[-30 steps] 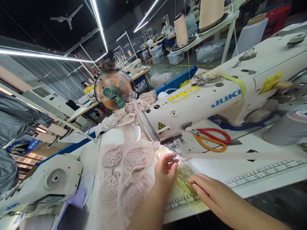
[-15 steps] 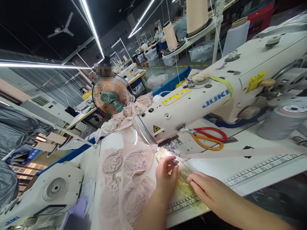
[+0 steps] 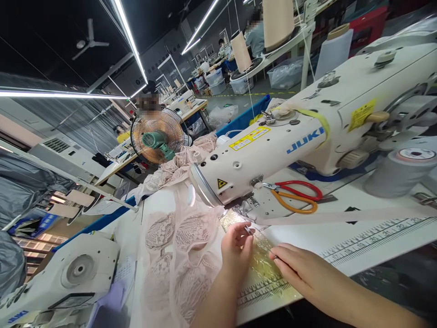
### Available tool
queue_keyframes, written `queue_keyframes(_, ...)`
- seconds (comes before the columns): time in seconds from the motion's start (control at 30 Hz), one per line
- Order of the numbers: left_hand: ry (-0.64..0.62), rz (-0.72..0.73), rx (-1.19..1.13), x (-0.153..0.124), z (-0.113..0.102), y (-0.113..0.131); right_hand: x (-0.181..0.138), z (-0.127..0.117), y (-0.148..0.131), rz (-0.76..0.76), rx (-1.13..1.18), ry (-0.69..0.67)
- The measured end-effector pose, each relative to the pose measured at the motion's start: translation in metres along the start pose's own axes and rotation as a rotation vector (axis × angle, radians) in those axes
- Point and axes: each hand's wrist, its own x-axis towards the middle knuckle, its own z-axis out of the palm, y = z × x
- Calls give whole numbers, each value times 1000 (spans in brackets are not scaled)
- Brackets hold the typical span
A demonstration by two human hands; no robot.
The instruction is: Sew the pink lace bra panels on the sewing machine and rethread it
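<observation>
My left hand [image 3: 236, 248] is curled below the needle area of the white JUKI sewing machine [image 3: 273, 141]. Its fingers close on a small, thin, shiny piece that I cannot make out. My right hand [image 3: 298, 266] is closed in a pinch to the right, and a tiny dark tip shows at its fingertips; the rest is hidden. Beneath both hands lies a shiny yellowish clear film [image 3: 264, 264] on the table. Pale pink lace bra pieces [image 3: 191, 232] are spread to the left of my left hand.
Red-and-orange-handled scissors [image 3: 297, 198] rest against the machine. A printed ruler [image 3: 362, 243] runs along the table's front. A grey thread cone [image 3: 399, 175] stands at right, and a second machine head [image 3: 78, 269] at left. Behind are a fan [image 3: 159, 136] and co-workers.
My right hand has shifted slightly right, a little farther from my left hand. The left hand has stayed almost in place. The view has moved very slightly.
</observation>
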Motion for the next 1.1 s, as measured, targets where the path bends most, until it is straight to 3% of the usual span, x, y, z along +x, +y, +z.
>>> queue_keyframes(0.37,20,-16,89,0,1,3,3,3,0,28,-1,-18)
queue_keyframes(0.6,-28,19,152,0,2,5,18,-2,5,-118,-46,221)
queue_keyframes(0.87,-158,104,292,-3,3,12,39,0,6,-84,-277,154)
queue_keyframes(1.1,-111,205,418,-4,-1,6,38,-3,3,-45,-319,209)
